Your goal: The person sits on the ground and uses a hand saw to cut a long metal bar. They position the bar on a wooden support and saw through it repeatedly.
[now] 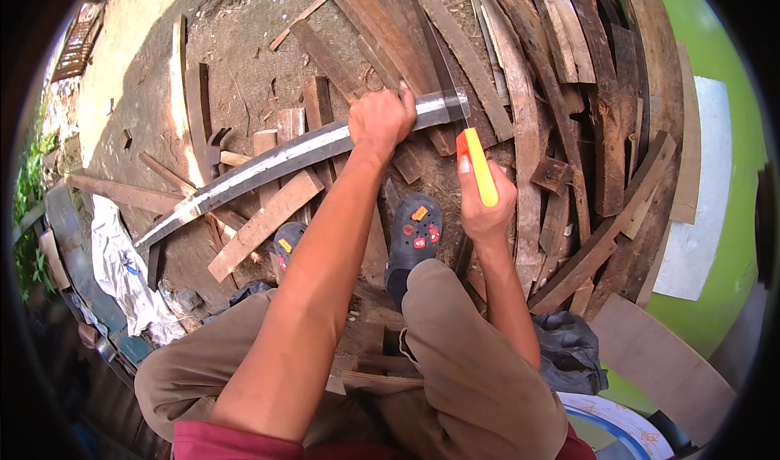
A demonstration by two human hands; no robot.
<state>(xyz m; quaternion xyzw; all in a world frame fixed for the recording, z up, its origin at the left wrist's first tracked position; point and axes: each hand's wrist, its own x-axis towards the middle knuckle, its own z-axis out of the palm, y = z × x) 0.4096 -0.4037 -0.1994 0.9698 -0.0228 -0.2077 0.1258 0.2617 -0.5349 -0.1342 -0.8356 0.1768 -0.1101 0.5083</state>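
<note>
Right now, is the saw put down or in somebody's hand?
In a hand: the right hand is wrapped around the orange-and-yellow-handled saw, while the left hand holds the white-striped board.

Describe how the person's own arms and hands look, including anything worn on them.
The left hand and right hand are bare: no gloves, and no rings or watches can be seen. The left forearm and right forearm are uncovered too, with no visible markings. Dark red cloth, apparently a short sleeve, shows around the left arm at the lower edge.
</note>
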